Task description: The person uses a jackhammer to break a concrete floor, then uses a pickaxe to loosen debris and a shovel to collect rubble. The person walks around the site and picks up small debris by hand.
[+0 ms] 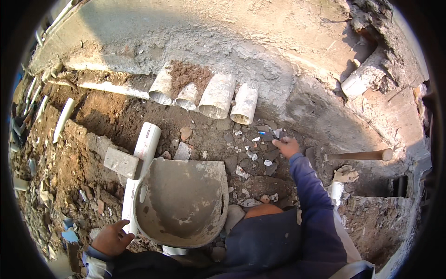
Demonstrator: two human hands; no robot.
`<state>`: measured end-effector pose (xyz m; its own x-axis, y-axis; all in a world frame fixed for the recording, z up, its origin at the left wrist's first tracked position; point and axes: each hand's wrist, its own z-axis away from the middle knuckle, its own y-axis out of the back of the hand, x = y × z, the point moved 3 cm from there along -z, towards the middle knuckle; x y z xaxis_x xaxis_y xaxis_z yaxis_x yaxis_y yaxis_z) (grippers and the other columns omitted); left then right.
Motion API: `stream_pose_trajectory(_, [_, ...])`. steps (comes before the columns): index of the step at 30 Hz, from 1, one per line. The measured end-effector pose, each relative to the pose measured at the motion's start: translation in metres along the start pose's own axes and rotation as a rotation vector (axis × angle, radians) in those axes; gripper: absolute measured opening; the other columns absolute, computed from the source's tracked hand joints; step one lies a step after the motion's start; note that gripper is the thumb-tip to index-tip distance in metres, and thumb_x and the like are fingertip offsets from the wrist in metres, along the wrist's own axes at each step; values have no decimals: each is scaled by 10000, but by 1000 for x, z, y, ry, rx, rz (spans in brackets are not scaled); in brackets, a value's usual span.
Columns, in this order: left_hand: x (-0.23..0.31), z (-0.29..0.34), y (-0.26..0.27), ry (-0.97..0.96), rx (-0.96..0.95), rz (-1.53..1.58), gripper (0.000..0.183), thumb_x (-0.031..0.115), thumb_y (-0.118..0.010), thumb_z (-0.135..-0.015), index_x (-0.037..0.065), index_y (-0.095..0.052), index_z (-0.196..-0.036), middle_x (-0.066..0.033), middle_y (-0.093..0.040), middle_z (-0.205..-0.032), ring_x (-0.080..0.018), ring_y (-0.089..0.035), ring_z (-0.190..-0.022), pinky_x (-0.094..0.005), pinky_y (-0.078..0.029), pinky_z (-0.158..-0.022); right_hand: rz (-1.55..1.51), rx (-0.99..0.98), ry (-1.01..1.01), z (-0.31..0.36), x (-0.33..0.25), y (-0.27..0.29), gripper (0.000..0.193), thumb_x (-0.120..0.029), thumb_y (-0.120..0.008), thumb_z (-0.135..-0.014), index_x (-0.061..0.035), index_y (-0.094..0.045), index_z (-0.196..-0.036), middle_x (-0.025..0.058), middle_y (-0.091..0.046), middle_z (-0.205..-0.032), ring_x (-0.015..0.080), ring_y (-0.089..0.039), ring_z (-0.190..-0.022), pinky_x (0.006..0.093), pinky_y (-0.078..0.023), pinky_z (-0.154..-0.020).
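A shallow, cement-stained grey mortar pan with slotted handles sits in front of me, its inside bare apart from dusty residue. My left hand hovers at its lower left rim, fingers apart with nothing in them. Over the rubble to the pan's upper right reaches my right hand, its fingers curled together; whatever they hold, if anything, is hidden. Pale broken shards and dark flat fragments lie around it. A small blue scrap shows just beyond the fingertips.
Several open pipe ends jut from the concrete wall. A long white pipe runs beneath a loose block and beside the pan. At right lie a round bar and a capped pipe. Loose rubble slopes down at left.
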<state>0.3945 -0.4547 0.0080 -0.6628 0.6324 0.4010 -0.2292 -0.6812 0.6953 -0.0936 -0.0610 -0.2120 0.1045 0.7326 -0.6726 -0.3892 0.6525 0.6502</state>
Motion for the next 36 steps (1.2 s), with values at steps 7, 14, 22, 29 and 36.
stream_pose_trajectory(7, [-18, -44, -1, -4, -52, -29, 524, 245, -687, -815, -78, -578, -1213, -239, -697, -885, -306, -711, -803, -384, -559, -736, 120, 193, -243, 1, 135, -57, 1090, -648, -762, -670, 104, -426, -1383, 299, -501, -1368, 395, -500, -1279, 401, -392, -1080])
stream_pose_trajectory(14, [-48, -15, -2, 138, 40, -78, 523, 291, -721, -808, -56, -621, -1186, -230, -697, -1000, -284, -700, -852, -382, -545, -764, -179, 331, -551, -37, 145, -119, 1178, -704, -725, -670, 64, -311, -1461, 269, -391, -1471, 392, -412, -1344, 404, -366, -1104])
stream_pose_trajectory(22, [-57, -12, -5, 336, -66, -24, 492, 294, -701, -837, -14, -619, -1212, -196, -692, -1042, -269, -688, -856, -376, -542, -764, -183, 147, -371, -39, 124, -135, 882, -385, -826, -692, 74, -475, -1358, 274, -451, -1422, 382, -506, -1264, 387, -433, -1036])
stream_pose_trajectory(29, [-50, -26, -4, 196, -55, -92, 529, 328, -715, -826, -8, -621, -1223, -202, -701, -1022, -261, -699, -863, -375, -545, -780, -816, 275, -435, 8, 36, -112, 365, -184, -793, -726, -15, -673, -1027, 41, -676, -989, 159, -603, -909, 316, -464, -794])
stream_pose_trajectory(36, [-46, -33, -19, 339, -386, -146, 531, 392, -714, -835, 39, -636, -1225, -190, -701, -1057, -271, -684, -977, -368, -521, -881, -1034, -915, 1125, 211, -301, -147, 889, -419, -840, -708, 36, -470, -1377, 250, -595, -1267, 328, -571, -1203, 407, -415, -1080])
